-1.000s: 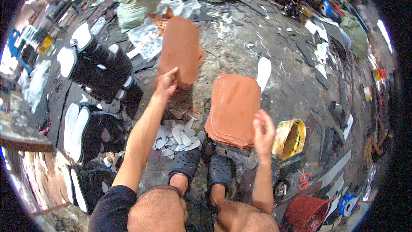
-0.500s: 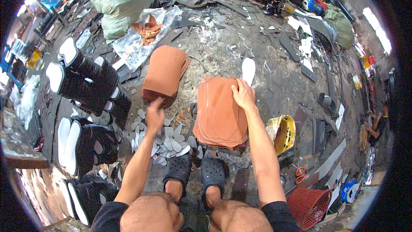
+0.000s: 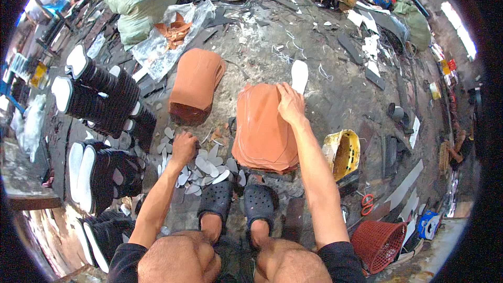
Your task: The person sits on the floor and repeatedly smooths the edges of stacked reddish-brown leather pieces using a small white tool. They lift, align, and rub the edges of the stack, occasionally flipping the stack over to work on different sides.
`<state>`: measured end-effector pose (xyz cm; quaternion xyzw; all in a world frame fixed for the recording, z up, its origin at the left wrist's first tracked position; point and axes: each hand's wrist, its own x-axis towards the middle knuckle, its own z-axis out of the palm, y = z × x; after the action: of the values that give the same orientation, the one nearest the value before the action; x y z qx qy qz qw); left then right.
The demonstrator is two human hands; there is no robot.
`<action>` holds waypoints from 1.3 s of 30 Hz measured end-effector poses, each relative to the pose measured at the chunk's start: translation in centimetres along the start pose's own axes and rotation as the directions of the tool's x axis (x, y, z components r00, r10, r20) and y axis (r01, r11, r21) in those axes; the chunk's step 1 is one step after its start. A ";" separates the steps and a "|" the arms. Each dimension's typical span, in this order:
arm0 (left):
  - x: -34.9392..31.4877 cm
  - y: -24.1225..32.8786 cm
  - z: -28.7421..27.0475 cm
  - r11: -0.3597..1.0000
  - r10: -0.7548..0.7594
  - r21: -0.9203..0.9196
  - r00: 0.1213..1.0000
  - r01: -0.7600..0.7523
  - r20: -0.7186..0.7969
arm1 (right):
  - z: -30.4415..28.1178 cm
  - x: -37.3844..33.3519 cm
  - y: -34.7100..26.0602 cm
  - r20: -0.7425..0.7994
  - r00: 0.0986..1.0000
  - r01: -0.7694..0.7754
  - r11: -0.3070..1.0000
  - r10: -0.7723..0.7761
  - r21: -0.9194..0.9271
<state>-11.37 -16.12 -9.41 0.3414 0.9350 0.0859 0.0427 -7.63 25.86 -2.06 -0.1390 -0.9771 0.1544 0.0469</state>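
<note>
A thick stack of reddish-brown cut sheets [image 3: 260, 131] lies on the floor before my feet, its edges uneven. My right hand [image 3: 291, 106] rests on this stack's far right corner, fingers stretched over the top sheet. At the left, my left hand [image 3: 184, 148] is low over a pile of small grey oval pieces [image 3: 208, 166]. Its fingers curl downward, and whatever lies under them is hidden. Beyond it stands a second, neater stack of reddish-brown insole-like sheets [image 3: 195, 78], apart from both hands.
Stacks of black soles with white tops [image 3: 97, 91] stand at the left. A white sole [image 3: 299, 76] lies past the right hand. Rightward are a cut-open yellow container [image 3: 343, 154], orange-handled scissors [image 3: 368, 204] and a red basket [image 3: 378, 243]. Scraps lie around a plastic sheet [image 3: 173, 36].
My left hand has come away from the neater stack, down toward the grey pieces. My right hand has slid farther up along the uneven stack's right edge. The view has shifted slightly.
</note>
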 end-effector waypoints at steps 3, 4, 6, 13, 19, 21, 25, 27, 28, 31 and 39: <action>-0.2 1.1 -2.7 0.996 -0.009 -0.085 0.997 0.003 -0.072 | -1.7 0.7 0.2 -0.022 0.999 0.033 0.999 -0.033 -0.027; -0.5 0.4 -2.7 0.968 -0.099 -0.242 0.989 0.071 -0.106 | -2.6 1.1 -0.7 0.000 1.000 0.018 1.000 -0.018 -0.002; -0.6 0.7 -3.2 0.816 -0.278 -0.554 0.952 0.164 -0.126 | -3.3 1.3 -0.4 -0.034 0.998 0.048 0.998 -0.047 0.032; -2.5 5.8 -5.8 0.254 -0.493 -0.962 0.870 0.104 -0.036 | -10.1 -5.4 -6.3 0.138 0.966 0.132 0.873 -0.220 0.470; -2.6 11.7 -7.4 -0.064 -0.293 -0.990 0.946 0.127 0.141 | -20.8 -14.3 -5.4 -0.447 0.754 0.182 0.501 0.482 0.846; -2.6 11.4 -5.2 -0.034 -0.306 -0.985 0.936 0.169 0.171 | -18.4 -15.7 -4.1 -0.448 0.642 0.229 0.402 0.622 0.886; -2.8 13.2 -3.9 -0.275 -0.394 -0.956 0.895 0.103 0.210 | -7.2 -21.7 -5.3 -0.188 0.649 -0.027 0.270 0.737 0.963; -2.5 14.0 -3.8 -0.329 -0.393 -0.927 0.867 0.178 0.306 | -1.5 -26.8 -7.2 0.223 0.682 -0.211 -0.104 0.696 0.972; -2.7 13.6 -3.9 -0.349 -0.408 -0.913 0.843 0.211 0.351 | -2.5 -28.0 -9.5 0.517 0.632 -0.407 -0.320 0.577 0.856; -1.9 14.7 -5.4 -0.274 -0.474 -0.938 0.820 0.210 0.322 | -2.0 -30.5 -8.9 0.058 0.826 -0.344 0.420 0.561 0.840; 2.7 18.8 -6.4 -0.337 -0.337 -0.898 0.855 0.281 0.394 | -3.1 -25.0 -2.3 -0.265 0.895 0.322 0.931 -0.359 -0.174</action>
<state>-2.43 -1.05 0.43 -0.0894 0.5641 0.7662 0.2945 16.09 17.49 0.41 0.0103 -0.9762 0.0599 0.2080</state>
